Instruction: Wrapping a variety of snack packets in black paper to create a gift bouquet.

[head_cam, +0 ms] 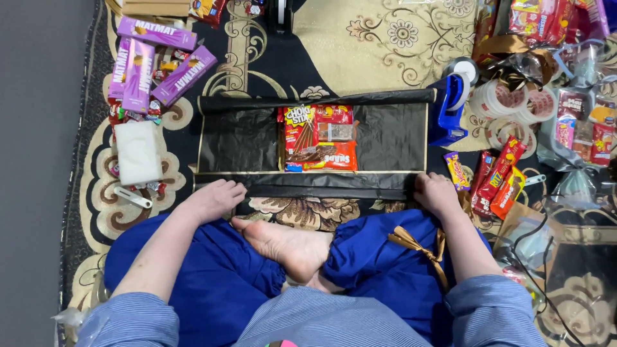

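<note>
Black wrapping sheet (385,138), glossy and gold-edged, lies under stacked snack packets (319,138). Left hand (215,198) and right hand (436,191) pinch its near rolled edge. Patterned carpet (360,45) lies underneath.

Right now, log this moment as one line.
left hand: on black sheet near edge | right hand: same edge | snack packs: centred

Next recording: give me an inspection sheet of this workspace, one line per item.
Surface: patterned carpet, black and cream, on the floor.
Job's things: black sheet spread flat, far edge rolled; snack packets stacked at its centre.
Clutter: purple boxes and a white foam block on the left; blue tape dispenser, tape rolls and loose snack packs on the right.
Hands: left hand and right hand press on the sheet's near folded edge, one at each end.
Cables: thin dark cord at right.
Surroundings: grey floor at left.
</note>
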